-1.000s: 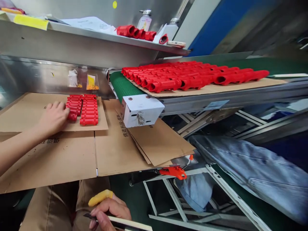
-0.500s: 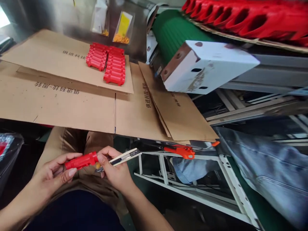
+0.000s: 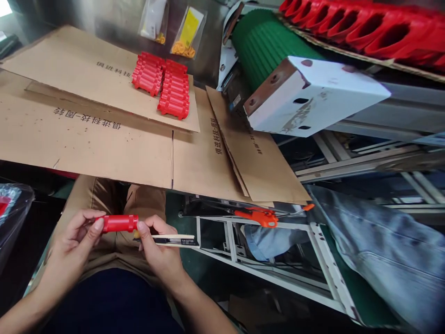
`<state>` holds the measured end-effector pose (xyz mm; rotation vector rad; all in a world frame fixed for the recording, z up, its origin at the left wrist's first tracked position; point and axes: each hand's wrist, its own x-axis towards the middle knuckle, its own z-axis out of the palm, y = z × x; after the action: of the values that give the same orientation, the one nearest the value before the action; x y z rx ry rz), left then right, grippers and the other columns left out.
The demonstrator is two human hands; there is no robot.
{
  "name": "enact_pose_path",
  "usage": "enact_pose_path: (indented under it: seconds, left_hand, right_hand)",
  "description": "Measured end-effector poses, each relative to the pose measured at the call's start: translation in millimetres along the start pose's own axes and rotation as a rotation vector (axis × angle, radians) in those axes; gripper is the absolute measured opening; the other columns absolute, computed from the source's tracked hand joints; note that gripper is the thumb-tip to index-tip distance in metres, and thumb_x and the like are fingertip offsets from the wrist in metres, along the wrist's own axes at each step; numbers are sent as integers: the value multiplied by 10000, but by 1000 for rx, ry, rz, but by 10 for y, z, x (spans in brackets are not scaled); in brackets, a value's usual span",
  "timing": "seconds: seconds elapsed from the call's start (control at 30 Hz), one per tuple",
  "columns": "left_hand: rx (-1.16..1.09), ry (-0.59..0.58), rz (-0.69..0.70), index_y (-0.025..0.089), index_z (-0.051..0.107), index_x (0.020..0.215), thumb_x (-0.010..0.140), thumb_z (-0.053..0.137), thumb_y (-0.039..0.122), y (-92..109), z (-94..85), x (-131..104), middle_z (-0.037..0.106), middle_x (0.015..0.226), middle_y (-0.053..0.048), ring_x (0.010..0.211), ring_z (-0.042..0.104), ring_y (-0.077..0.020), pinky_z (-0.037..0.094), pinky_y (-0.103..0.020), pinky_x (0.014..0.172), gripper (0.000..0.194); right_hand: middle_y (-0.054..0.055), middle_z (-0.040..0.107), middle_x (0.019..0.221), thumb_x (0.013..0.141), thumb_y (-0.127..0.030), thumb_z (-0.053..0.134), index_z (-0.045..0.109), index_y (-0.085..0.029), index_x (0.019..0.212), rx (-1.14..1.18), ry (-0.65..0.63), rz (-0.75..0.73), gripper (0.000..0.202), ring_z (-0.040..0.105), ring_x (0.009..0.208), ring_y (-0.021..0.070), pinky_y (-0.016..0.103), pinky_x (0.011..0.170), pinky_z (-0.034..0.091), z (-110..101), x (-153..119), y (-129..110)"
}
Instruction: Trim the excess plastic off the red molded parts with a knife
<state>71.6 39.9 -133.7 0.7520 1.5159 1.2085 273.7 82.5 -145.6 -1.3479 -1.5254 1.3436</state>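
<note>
Red tube (image 3: 120, 223): ends hidden

Left hand (image 3: 74, 239) and right hand (image 3: 160, 246) grip it above the lap (image 3: 104, 256), covering both ends. The right also clasps a cutter (image 3: 177, 240), blade end obscured. Ridged red pieces (image 3: 174, 90) lie on flat cardboard (image 3: 83, 58) beyond.

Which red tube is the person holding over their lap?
The single red tube in the left hand's grip, its other end at the right hand. The tubes farther back lie grouped on cardboard, with no hand near.
</note>
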Motion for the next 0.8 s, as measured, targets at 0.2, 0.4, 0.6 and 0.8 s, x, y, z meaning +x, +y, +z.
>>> enact_pose_path:
  seconds: [0.2, 0.4, 0.6, 0.8]
  left_hand:
    - [-439, -11, -169, 193, 776, 981, 729, 985, 342, 22, 132, 91, 709, 897, -32, 716, 636, -130, 593, -203, 656, 359]
    - [-529, 6, -277, 196, 775, 1091, 665, 1030, 269, 64, 240, 129, 748, 903, -30, 771, 684, -129, 622, -195, 704, 502]
    - [-573, -16, -280, 253, 718, 1378, 719, 1003, 290, 70, 64, 114, 833, 1019, -102, 875, 808, -215, 672, -279, 803, 719]
    - [-545, -105, -223, 242, 733, 1209, 820, 932, 318, 33, 64, 64, 829, 913, -88, 744, 774, -177, 646, -233, 689, 443]
  right_hand:
    - [8, 696, 707, 1086, -334, 596, 712, -188, 933, -230, -2, -418, 242, 649, 582, 133, 232, 583, 514, 56, -48, -2]
    - [34, 667, 693, 1112, -239, 572, 751, -169, 805, -551, -103, -854, 362, 628, 596, 150, 256, 574, 537, 56, -42, -28]
    - [144, 805, 1183, 1076, -279, 687, 751, -150, 1229, -193, -141, -701, 209, 789, 1092, 216, 288, 963, 665, -257, -120, -123]
    - [119, 815, 1216, 1065, -174, 682, 743, -162, 1297, 45, -181, -749, 240, 797, 1111, 189, 255, 996, 662, -154, -98, -124]
